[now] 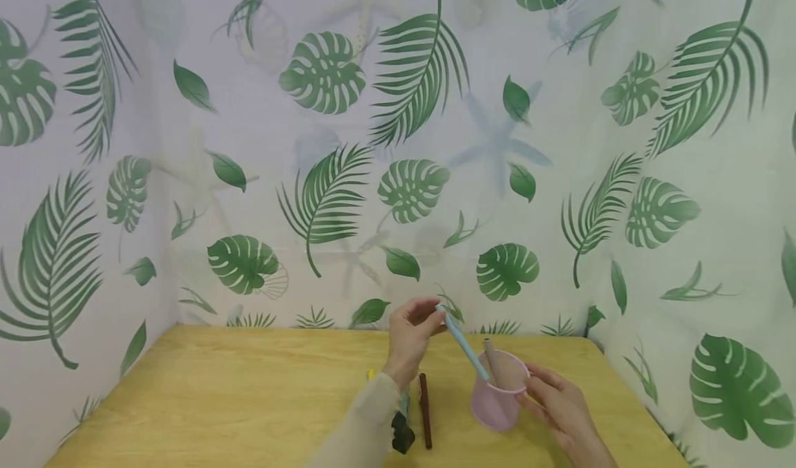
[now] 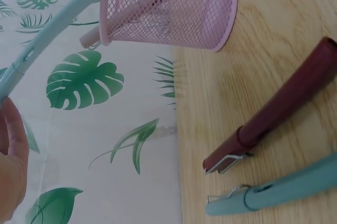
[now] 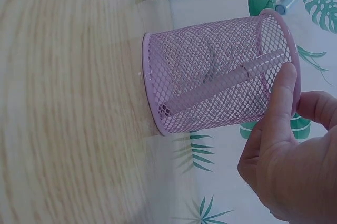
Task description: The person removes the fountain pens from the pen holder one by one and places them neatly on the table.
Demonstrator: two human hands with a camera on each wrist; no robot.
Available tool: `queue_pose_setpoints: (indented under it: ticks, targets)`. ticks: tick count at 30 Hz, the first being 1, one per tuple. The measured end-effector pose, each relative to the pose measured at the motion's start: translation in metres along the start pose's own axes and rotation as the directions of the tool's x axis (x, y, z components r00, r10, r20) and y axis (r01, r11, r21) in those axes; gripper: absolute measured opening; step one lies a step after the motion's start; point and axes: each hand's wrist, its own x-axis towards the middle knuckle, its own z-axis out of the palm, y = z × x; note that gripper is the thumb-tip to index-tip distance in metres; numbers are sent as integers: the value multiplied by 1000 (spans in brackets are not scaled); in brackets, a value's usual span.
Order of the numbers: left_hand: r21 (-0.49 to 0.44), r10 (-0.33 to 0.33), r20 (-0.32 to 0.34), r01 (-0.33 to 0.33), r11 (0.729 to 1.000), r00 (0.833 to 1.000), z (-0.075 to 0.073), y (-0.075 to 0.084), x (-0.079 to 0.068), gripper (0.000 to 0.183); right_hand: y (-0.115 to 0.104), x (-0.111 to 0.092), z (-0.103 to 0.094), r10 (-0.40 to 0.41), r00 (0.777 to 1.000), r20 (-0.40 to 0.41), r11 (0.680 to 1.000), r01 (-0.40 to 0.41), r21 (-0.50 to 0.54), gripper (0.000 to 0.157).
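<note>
My left hand (image 1: 410,337) pinches one end of a light blue pen (image 1: 461,341) between thumb and fingers. The pen slants down to the right, its lower end at the mouth of a pink mesh pen holder (image 1: 494,409). My right hand (image 3: 295,155) holds that holder by its rim, thumb and fingers on either side of the edge. Inside, a greyish-pink pen (image 3: 216,84) leans against the mesh wall, its tip poking above the rim.
Left of the holder, a dark red pen (image 1: 425,413) and a teal pen (image 2: 284,195) lie on the wooden table (image 1: 249,399). A black object (image 1: 402,435) and a small yellow piece (image 1: 371,373) show beside my left forearm. A leaf-patterned backdrop (image 1: 348,198) encloses the table.
</note>
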Motion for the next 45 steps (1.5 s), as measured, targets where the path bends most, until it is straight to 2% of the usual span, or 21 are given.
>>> queue_pose_setpoints:
  ticks: [8,15,20,28,35,45]
  targets:
    - [27,-9,-41,11,1000,999,-18,8,-6,25,-3,-2,-1,1,1000,10,1000,-2,24,61]
    - [40,-28,-38,30,999,999,-41,6,-10,24,-2,-2,2,-3,1000,5,1000,3,29,56]
    - [48,-51,-60,53,997,997,-54,5,-16,21,0,-2,6,-12,1000,26,1000,12,16,54]
    - [95,-23,-67,29,995,998,-69,9,-18,24,0,0,6,-1,1000,1,999,1,44,55]
    - [115,-62,-91,72,991,994,-83,7,-19,25,1,-1,4,-5,1000,4,999,5,42,57]
    - [168,-60,-64,70,983,996,-96,13,-17,22,-3,-3,4,-3,1000,2,998,3,65,57]
